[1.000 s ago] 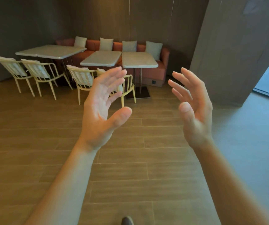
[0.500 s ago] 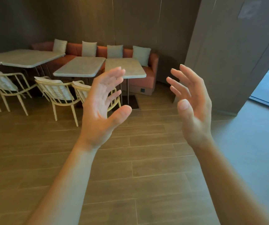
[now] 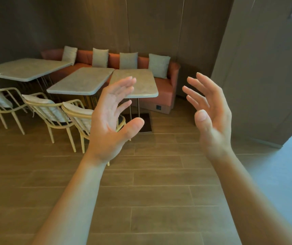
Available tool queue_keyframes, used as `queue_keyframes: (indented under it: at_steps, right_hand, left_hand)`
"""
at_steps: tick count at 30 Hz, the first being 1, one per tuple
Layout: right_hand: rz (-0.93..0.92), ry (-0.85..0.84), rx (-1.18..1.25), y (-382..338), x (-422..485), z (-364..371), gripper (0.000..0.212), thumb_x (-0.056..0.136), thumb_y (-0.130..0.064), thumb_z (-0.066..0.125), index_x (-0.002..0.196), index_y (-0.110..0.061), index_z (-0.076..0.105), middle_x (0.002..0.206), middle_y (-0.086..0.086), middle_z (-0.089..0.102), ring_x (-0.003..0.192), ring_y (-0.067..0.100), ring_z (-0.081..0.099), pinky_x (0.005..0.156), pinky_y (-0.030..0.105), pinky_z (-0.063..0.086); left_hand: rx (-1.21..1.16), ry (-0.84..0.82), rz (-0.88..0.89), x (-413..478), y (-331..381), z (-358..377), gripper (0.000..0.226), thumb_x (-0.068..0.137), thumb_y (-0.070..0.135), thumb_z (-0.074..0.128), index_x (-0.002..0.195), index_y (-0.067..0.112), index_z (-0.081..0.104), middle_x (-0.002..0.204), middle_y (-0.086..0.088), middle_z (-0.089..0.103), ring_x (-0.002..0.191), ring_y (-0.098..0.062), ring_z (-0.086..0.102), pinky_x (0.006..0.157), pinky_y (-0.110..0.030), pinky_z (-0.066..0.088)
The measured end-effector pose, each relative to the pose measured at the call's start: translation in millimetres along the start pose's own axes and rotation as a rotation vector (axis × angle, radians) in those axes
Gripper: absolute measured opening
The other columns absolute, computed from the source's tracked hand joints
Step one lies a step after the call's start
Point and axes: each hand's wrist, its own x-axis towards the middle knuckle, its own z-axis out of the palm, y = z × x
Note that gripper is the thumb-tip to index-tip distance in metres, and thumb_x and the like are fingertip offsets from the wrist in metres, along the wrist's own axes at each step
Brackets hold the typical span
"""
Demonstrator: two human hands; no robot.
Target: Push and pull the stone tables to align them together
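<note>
Left hand (image 3: 110,121) up at centre frame, palm turned inward, fingers straight and fanned, thumb out, nothing gripped. Right hand (image 3: 210,117) level with it at centre right, palm inward too, fingers loosely bent, likewise empty. Clear air between the two palms, no contact with anything.

Out past the fingertips: right stone table (image 3: 146,84) dead ahead in the upper centre of frame, well apart from both hands, near-left corner hidden behind the left fingers. Single pedestal base (image 3: 146,123) below it on the wood-plank floor (image 3: 159,191). Long axis running away toward the terracotta sofa (image 3: 166,91) at the back wall. Just left of it, middle stone table (image 3: 81,82), long axis slanted from lower left to upper right, so not parallel. Far corners touching or nearly so, hard to tell which, with a wedge of gap opening toward the near edges. Further to the upper left, a longer stone top (image 3: 23,68), set apart from the pair. Cream chairs (image 3: 78,117) along the near side of the middle table.

Looks like approach only, no push or pull begun. By position in frame, left hand nearer the wedge, right hand nearer the right table's outer edge. Probably a matter of swinging one near end sideways to close that wedge.
</note>
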Motion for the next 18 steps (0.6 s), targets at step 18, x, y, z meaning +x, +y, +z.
queue_keyframes:
  at_steps: [18]
  right_hand:
    - [-0.007,-0.168,-0.026,315,271,-73,0.091,0.085,-0.084,0.056,0.151,-0.023,0.04,0.157,0.009,0.051,0.143,0.022,0.056,0.118,0.048,0.047]
  left_hand:
    - [0.049,0.134,0.032,286,-287,80,0.081,0.083,0.075,0.071,0.145,0.03,0.046,0.159,-0.007,0.051,0.15,-0.025,0.049,0.121,-0.051,0.044]
